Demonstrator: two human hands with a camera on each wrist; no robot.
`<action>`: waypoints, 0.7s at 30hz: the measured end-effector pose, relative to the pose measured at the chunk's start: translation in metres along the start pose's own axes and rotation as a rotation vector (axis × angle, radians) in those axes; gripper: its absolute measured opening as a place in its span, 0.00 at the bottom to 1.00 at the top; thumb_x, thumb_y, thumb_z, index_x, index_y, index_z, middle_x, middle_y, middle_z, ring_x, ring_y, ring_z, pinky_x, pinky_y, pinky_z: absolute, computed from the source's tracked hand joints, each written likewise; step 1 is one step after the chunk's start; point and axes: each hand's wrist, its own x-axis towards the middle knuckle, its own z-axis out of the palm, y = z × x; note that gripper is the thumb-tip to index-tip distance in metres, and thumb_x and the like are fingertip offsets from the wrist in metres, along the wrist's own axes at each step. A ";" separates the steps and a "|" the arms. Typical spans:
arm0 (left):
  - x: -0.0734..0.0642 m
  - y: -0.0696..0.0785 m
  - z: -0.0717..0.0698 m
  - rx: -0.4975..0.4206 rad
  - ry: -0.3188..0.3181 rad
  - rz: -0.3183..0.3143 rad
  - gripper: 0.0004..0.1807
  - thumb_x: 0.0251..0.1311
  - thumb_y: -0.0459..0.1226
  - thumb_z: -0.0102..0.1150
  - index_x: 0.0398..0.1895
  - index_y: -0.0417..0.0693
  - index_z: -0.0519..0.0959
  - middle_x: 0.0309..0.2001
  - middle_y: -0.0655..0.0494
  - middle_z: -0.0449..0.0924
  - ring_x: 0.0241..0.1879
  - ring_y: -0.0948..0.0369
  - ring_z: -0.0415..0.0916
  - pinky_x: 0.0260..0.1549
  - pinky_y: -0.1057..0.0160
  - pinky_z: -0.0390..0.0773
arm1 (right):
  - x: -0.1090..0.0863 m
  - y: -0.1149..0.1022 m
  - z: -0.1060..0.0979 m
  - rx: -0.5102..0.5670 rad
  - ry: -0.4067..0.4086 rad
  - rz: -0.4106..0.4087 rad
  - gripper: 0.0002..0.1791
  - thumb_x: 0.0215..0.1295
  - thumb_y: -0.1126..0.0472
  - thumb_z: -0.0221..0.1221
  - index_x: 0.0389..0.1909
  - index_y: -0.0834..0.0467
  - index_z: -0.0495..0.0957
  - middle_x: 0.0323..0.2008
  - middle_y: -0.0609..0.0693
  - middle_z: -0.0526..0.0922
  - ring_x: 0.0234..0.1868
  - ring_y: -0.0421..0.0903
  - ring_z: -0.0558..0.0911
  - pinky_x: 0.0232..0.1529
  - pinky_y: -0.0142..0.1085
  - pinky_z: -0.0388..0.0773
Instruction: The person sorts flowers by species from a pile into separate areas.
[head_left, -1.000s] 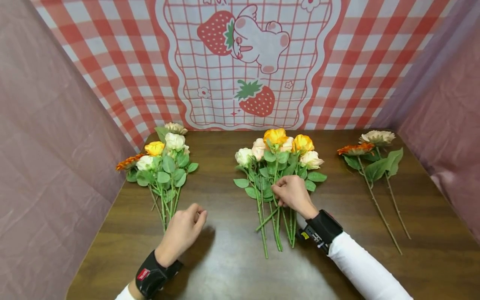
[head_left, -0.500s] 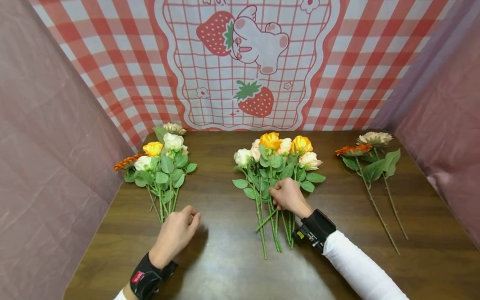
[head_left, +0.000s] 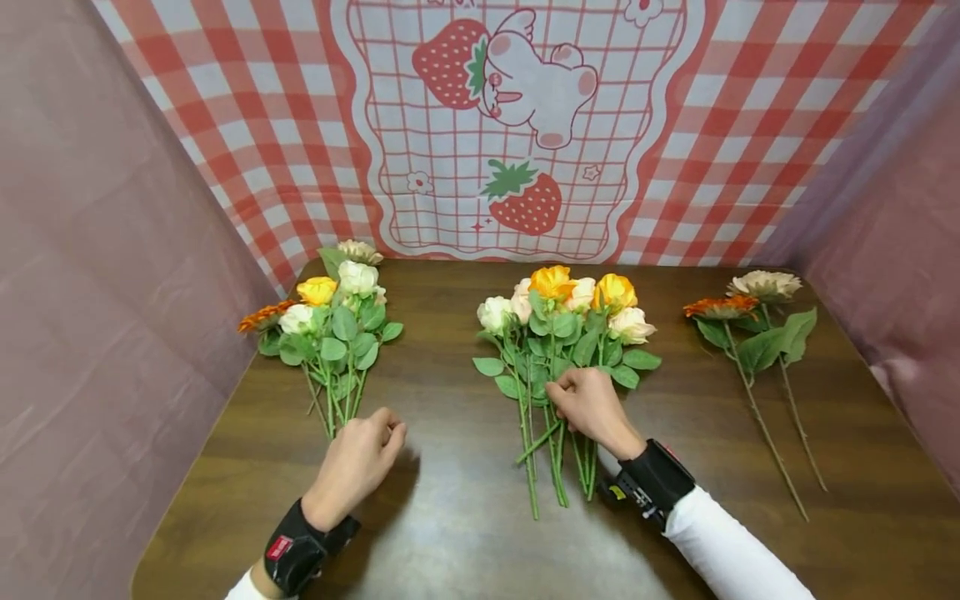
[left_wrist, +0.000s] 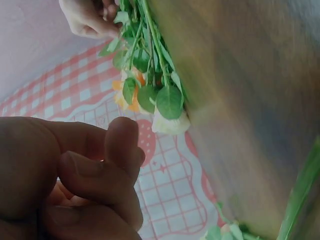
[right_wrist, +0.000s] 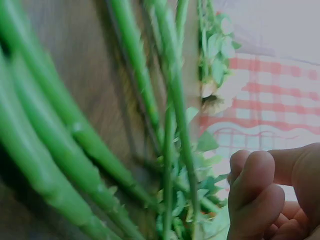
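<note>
In the head view my right hand (head_left: 591, 402) is over the stems of the middle bunch of roses (head_left: 525, 400), its fingers bent together just below the leaves. The orange rose (head_left: 551, 283) lies straight above it. In the right wrist view the fingertips (right_wrist: 257, 167) are close to the leaves, beside green stems (right_wrist: 172, 80); I cannot tell whether a stem is pinched between them. My left hand (head_left: 356, 467) hovers, fingers loosely curled and holding nothing, near the stem ends of the left bunch of flowers (head_left: 337, 350). White, peach and another orange rose (head_left: 615, 292) fill the middle bunch.
On the right of the wooden table (head_left: 450, 533) lie an orange flower (head_left: 722, 308) and a cream flower (head_left: 765, 286) on long stems. A red-checked cloth with strawberries (head_left: 525, 204) hangs behind. Pink drapes (head_left: 900, 275) stand at the sides.
The orange rose above my right hand has come down onto the middle bunch, and that hand has sunk slightly with it. My left hand has drawn back a little to the left.
</note>
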 end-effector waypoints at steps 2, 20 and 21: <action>0.003 -0.005 -0.004 0.026 0.005 -0.008 0.04 0.57 0.35 0.55 0.27 0.44 0.77 0.16 0.55 0.77 0.12 0.66 0.66 0.10 0.62 0.70 | -0.008 -0.004 -0.001 0.011 0.016 -0.016 0.15 0.65 0.56 0.53 0.21 0.58 0.78 0.12 0.53 0.77 0.08 0.43 0.71 0.10 0.39 0.70; 0.047 -0.073 -0.009 0.145 -0.161 -0.224 0.14 0.57 0.35 0.53 0.16 0.39 0.70 0.19 0.37 0.76 0.20 0.46 0.75 0.13 0.46 0.73 | -0.064 -0.012 0.001 0.059 0.061 -0.147 0.09 0.63 0.60 0.56 0.24 0.53 0.79 0.10 0.41 0.71 0.09 0.35 0.68 0.09 0.31 0.65; 0.048 -0.071 -0.008 0.135 -0.146 -0.210 0.14 0.58 0.35 0.53 0.16 0.40 0.69 0.17 0.41 0.74 0.19 0.48 0.74 0.13 0.47 0.73 | -0.065 -0.011 0.000 0.056 0.070 -0.152 0.09 0.62 0.61 0.56 0.23 0.53 0.78 0.10 0.41 0.71 0.09 0.35 0.68 0.09 0.30 0.65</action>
